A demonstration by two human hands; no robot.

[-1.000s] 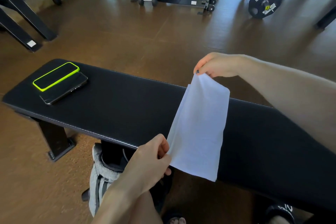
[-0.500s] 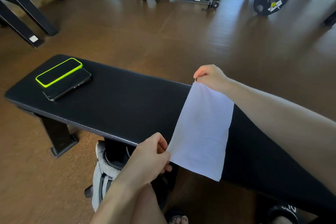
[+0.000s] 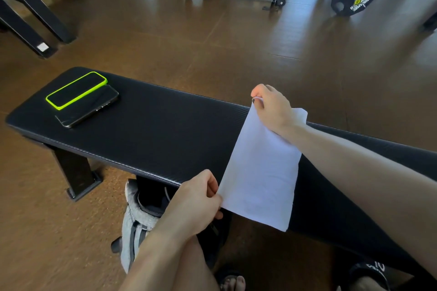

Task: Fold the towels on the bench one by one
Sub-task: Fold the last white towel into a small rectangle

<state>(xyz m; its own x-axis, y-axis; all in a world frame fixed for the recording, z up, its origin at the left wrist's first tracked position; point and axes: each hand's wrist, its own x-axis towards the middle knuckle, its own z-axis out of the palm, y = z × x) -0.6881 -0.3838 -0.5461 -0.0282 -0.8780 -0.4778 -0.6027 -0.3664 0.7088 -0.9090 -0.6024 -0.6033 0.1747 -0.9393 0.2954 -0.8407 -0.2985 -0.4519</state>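
Your right hand (image 3: 272, 108) has come down and nearer since a moment ago, carrying the far end of the towel (image 3: 262, 170) from above the far edge of the desk (image 3: 165, 130) to a spot over its padded top. That white towel hangs in a narrow strip slanting across the near side of the desk, its lower edge past the near rim. Your right fingers (image 3: 256, 99) are curled and pinch the far left corner; your left hand (image 3: 198, 201) pinches the near left corner between thumb and fingers. Gripping both ends of one long edge keeps the strip taut, which probably lets you lay it flat or bring end to end for the next fold. Two phones (image 3: 81, 99) lie side by side at the left end, well apart from the towel. A grey bag (image 3: 134, 222) sits on the floor beneath.
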